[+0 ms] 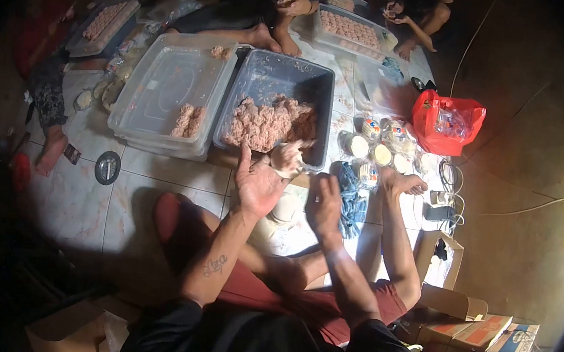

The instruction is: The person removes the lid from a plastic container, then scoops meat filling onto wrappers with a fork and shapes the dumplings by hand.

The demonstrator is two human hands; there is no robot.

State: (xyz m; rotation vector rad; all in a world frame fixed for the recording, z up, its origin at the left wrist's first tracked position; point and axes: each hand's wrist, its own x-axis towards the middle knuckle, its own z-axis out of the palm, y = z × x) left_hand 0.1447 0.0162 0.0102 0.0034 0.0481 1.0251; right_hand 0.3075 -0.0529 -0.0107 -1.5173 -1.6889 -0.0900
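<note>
My left hand (258, 186) is turned palm up at the front of a grey tub (331, 99). A round dumpling wrapper (287, 171) with pink minced filling on it rests on its fingers. My right hand (324, 207) is a short way to the right, fingers apart and slightly blurred, with nothing visible in it. A heap of pink minced filling (260, 123) fills the near part of the tub. Below, between my hands, sits a stack of pale round wrappers (284, 209), partly hidden.
A clear plastic tray (162, 83) with a few shaped pieces stands left of the tub. Several wrapper packs (382, 154), a blue cloth (352, 206) and a red bag (447, 120) lie right. Other people sit opposite, near filled trays (375, 49). Cardboard boxes (484, 331) stand lower right.
</note>
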